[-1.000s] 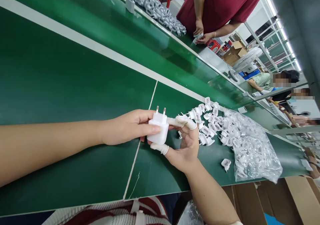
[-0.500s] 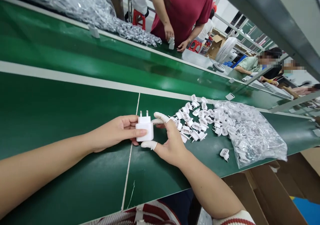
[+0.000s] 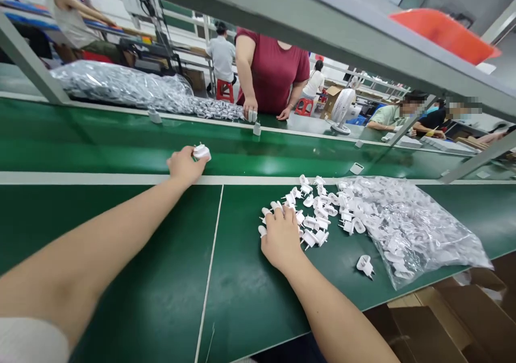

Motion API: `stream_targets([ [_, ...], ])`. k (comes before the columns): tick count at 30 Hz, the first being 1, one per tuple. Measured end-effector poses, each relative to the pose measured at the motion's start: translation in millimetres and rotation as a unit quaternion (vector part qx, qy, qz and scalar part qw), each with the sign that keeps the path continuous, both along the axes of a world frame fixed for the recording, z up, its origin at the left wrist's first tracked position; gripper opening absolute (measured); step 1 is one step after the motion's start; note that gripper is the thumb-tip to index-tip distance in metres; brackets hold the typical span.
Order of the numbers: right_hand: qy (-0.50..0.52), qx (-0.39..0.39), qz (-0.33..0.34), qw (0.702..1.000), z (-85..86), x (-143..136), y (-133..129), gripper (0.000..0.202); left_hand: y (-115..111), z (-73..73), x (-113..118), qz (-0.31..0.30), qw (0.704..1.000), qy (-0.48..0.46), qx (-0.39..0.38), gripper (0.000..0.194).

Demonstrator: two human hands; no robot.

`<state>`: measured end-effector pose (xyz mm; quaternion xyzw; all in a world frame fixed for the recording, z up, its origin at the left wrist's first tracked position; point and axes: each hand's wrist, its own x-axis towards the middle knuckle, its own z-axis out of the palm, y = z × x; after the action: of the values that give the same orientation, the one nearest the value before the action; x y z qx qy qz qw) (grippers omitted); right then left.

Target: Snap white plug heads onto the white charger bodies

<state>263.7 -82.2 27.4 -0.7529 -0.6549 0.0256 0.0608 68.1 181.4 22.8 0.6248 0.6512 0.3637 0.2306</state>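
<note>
My left hand (image 3: pixel 186 165) is stretched out over the far green strip, its fingers closed around a white charger (image 3: pixel 202 152) with its prongs pointing up and away. My right hand (image 3: pixel 281 234) wears white finger cots and rests at the left edge of a loose pile of white plug heads (image 3: pixel 318 212). Its thumb and fingers are curled in, and a small bit of a plug head shows between them; the palm hides most of it. One plug head (image 3: pixel 365 266) lies apart on the green table, nearer me.
A clear plastic bag (image 3: pixel 423 223) full of plug heads lies right of the pile. A white rail (image 3: pixel 121 179) divides the table from the far strip. Across it, a person in a red shirt (image 3: pixel 270 78) handles white parts. A slanting metal beam (image 3: pixel 306 24) crosses overhead.
My left hand has carried the charger away from me to the far strip. My right hand has left the charger and moved right onto the plug heads. The view has tilted up.
</note>
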Motion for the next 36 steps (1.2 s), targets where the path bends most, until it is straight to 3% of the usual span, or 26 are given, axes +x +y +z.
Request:
stream_targets([
  [3,0.018,0.018,-0.005,1.0,1.9,2.2,1.2,0.052,13.2,-8.7,4.7,0.022,1.0,0.019,-0.003,0.036],
  [6,0.031,0.034,-0.004,0.999,4.4,5.2,2.6,0.05,13.4,-14.4,6.0,0.037,0.999,0.018,0.005,0.058],
  [9,0.047,0.048,0.005,0.998,6.2,6.4,3.2,0.048,-2.3,-15.5,7.8,0.047,0.998,0.01,0.049,0.09],
  [11,0.059,0.061,0.012,0.996,6.1,5.7,2.6,0.047,-25.0,-17.2,9.5,0.026,0.997,0.001,0.074,0.096],
  [18,0.09,0.105,0.074,0.988,1.9,-1.3,-3.2,0.055,-166.3,-38.2,-0.9,-0.204,0.975,-0.024,0.088,0.062],
  [20,0.095,0.115,0.108,0.983,1.0,-4.1,-5.2,0.058,-197.7,-40.0,-6.7,-0.324,0.943,-0.055,0.047,0.062],
  [22,0.113,0.133,0.147,0.974,0.0,-7.7,-8.0,0.055,-213.5,-37.4,-10.7,-0.417,0.904,-0.094,-0.02,0.061],
  [24,0.161,0.151,0.179,0.959,-0.9,-12.4,-11.7,0.047,-215.9,-32.0,-11.9,-0.453,0.88,-0.128,-0.064,0.055],
  [29,0.291,0.142,0.209,0.923,-0.1,-23.8,-21.1,0.046,-205.6,-21.8,-8.6,-0.468,0.86,-0.188,-0.079,0.023],
  [36,0.273,0.15,0.229,0.922,-2.3,-22.7,-18.1,0.055,-206.7,-24.5,-12.2,-0.437,0.871,-0.209,-0.082,0.014],
])
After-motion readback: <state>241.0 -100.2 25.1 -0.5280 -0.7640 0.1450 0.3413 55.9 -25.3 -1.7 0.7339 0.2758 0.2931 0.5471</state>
